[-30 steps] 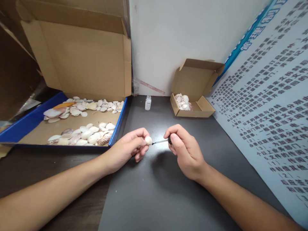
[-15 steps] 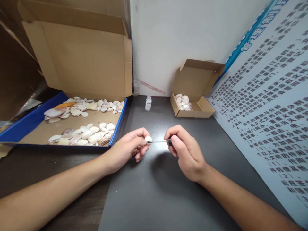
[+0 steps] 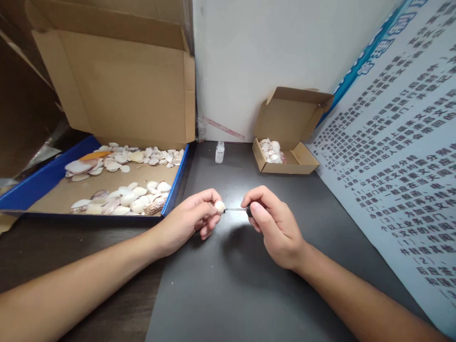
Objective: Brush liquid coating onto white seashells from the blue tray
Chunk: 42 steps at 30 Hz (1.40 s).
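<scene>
My left hand (image 3: 190, 221) pinches a small cream shell (image 3: 220, 206) between thumb and fingers, just above the dark table. My right hand (image 3: 272, 223) grips a thin brush with a black cap (image 3: 238, 209); its tip touches the shell's right side. A small clear bottle (image 3: 220, 152) stands open near the back wall, beyond both hands.
A blue-sided cardboard tray (image 3: 176, 187) with several shells lies at the left, its lid standing up behind it. A small open carton (image 3: 299, 165) with shells sits at the back right. A printed board (image 3: 399, 156) leans along the right side. The table (image 3: 231, 285) is dark grey.
The brush tip has shifted slightly along the shell, and my right hand has crept a little to the left. My left hand has turned the shell a touch.
</scene>
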Tool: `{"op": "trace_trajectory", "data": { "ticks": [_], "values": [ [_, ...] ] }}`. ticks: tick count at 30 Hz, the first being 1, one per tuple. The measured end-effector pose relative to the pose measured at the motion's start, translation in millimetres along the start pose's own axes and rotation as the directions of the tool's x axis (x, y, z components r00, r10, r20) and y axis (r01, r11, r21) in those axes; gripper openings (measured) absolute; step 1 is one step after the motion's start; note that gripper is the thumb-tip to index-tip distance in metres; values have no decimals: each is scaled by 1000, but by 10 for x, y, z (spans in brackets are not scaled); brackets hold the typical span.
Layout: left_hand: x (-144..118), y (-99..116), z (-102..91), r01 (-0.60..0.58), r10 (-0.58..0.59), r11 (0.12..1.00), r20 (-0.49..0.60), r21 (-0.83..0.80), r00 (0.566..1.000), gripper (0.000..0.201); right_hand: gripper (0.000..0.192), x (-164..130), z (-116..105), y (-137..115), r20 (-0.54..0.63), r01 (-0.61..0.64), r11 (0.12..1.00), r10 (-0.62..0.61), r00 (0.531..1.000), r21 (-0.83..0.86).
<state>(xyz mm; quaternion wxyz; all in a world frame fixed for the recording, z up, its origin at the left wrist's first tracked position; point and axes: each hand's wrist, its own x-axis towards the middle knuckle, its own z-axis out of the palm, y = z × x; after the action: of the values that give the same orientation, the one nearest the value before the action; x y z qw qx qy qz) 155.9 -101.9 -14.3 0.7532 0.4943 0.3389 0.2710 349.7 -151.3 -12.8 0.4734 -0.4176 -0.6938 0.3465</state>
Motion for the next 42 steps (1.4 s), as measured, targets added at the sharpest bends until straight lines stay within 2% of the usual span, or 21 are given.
{"op": "trace_trajectory", "data": {
  "ticks": [6,12,18,24,30,38,42],
  "values": [
    [-8,9,7,0,0,1000,-10,2,1000,12,13,14,-4,-23,21,8,1000,-8,1000,1],
    [-10,18,12,-10,9,999,-31,-48,999,14,14,36,-13,-33,23,-9,998,10,1000,-66],
    [-12,8,14,-17,15,993,-20,-115,1000,15,13,15,2,-12,3,17,1000,-17,1000,-11],
    [-14,20,19,-18,14,991,-30,-131,999,17,13,48,-5,-29,16,-35,994,36,999,-103],
    [-20,18,14,-23,20,990,-24,-138,1000,16,14,14,-6,-1,31,-19,1000,20,999,-20],
    [-6,20,-10,-8,3,981,-29,-195,1000,14,12,52,-11,-51,17,30,981,-27,999,-189],
    [1,20,-16,-11,3,971,-36,-237,999,15,12,35,-8,-49,36,16,992,-12,999,-128]
  ]
}}
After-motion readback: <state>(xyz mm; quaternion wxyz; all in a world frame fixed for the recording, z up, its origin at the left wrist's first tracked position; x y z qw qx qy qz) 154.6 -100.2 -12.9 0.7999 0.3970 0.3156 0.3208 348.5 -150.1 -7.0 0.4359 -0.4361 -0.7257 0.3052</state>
